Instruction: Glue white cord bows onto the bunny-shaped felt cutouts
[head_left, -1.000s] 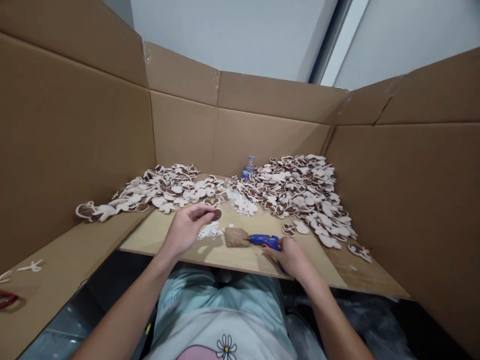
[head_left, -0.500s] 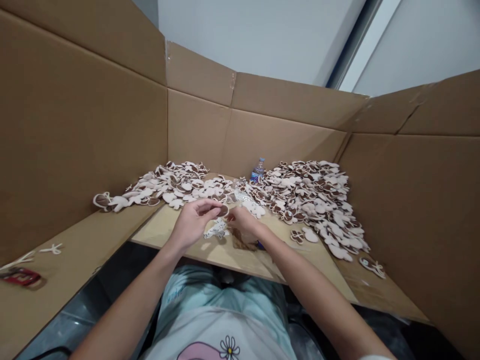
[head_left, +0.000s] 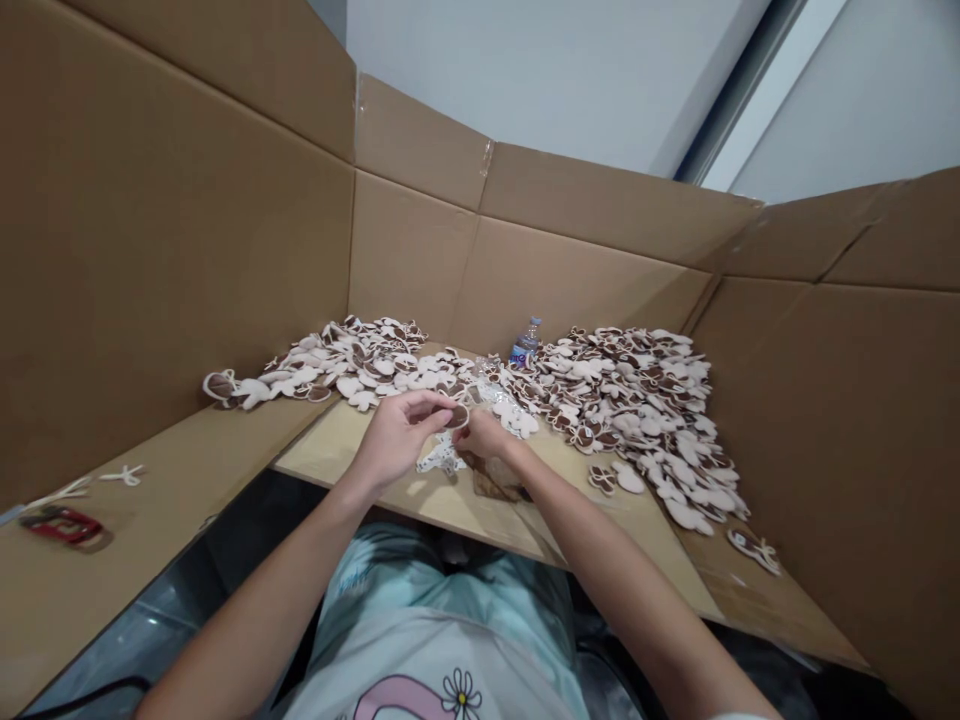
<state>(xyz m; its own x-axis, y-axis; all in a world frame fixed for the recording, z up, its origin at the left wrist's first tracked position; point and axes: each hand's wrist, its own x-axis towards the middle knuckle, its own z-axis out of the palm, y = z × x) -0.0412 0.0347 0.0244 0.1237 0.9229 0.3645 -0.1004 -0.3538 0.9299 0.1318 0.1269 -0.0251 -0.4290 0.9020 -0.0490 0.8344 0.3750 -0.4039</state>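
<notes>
Head: L fingers (head_left: 424, 401) pinch pc (head_left: 457, 416); btl lbl (head_left: 518, 356) illegible.

bottle label (head_left: 520, 355), clothing lettering (head_left: 352, 579), both illegible

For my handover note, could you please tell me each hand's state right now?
Left hand: closed, holding a brown piece.
Right hand: near that piece; whether it grips anything cannot be told.

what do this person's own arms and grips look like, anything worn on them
The left grip and right grip have no gloves; no watch or bracelet shows. The left forearm and right forearm are bare, without visible markings. A sliver of white, probably a sleeve, shows at the bottom edge on the right.
</notes>
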